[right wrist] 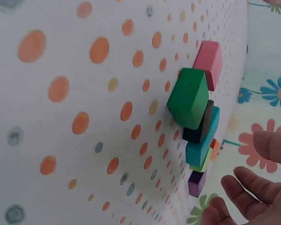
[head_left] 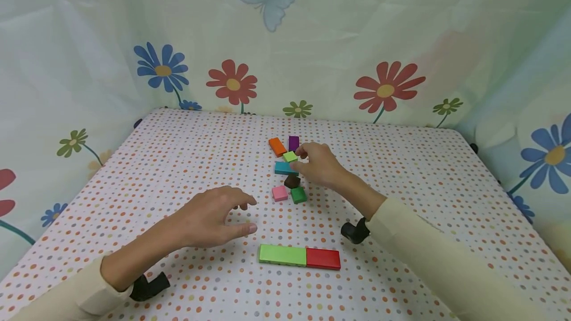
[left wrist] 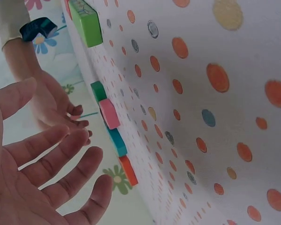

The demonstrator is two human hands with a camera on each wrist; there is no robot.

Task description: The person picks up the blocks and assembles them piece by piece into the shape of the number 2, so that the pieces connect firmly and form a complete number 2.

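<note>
My right hand [head_left: 317, 163] hovers at the right of a cluster of small coloured blocks, its fingers loosely bent and holding nothing. Nearest to it are a small lime block [head_left: 290, 156], a teal block [head_left: 283, 168] and a purple block [right wrist: 197, 183]; the right wrist view shows a gap between fingers and blocks. An orange block [head_left: 277, 147] lies at the back left of the cluster. Toward me are a dark brown block [head_left: 292, 182], a pink block [head_left: 279, 193] and a green block [right wrist: 189, 97]. My left hand [head_left: 220, 216] is held above the cloth, fingers spread, touching nothing.
In front of me, a long lime block [head_left: 283, 255] lies end to end with a red block [head_left: 323, 258], forming one row. A dotted cloth [head_left: 187, 172] covers the table. Behind it hangs a flowered curtain [head_left: 312, 38]. Each wrist wears a black strap mount [head_left: 355, 231].
</note>
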